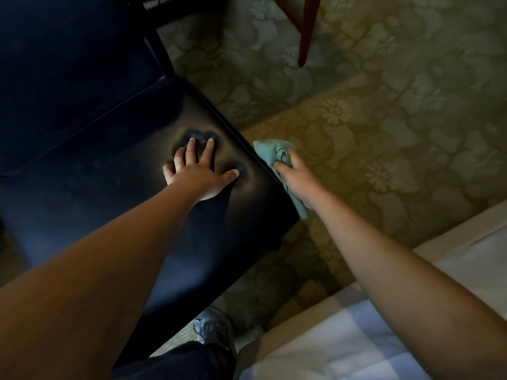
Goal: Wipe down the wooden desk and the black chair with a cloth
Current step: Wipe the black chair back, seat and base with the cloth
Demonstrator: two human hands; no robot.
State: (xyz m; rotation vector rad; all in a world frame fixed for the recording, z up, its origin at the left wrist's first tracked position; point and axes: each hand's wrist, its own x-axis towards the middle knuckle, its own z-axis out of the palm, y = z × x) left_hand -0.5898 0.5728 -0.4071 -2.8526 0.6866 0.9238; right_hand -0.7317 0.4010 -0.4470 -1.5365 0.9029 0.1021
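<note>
While our left hand (198, 171) presses splayed fingers into the black chair (109, 165), our right hand (295, 175), clutching the cloth (274, 153), may slip off the seat edge.

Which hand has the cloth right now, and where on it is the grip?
The right hand grips the green cloth around its bunched middle, against the chair seat's side edge. The left hand holds nothing.

A bedroom in a home: flower-patterned olive carpet (384, 91), a bed with blue-and-white checked cover (343, 338), padded black chair (82, 160).
</note>
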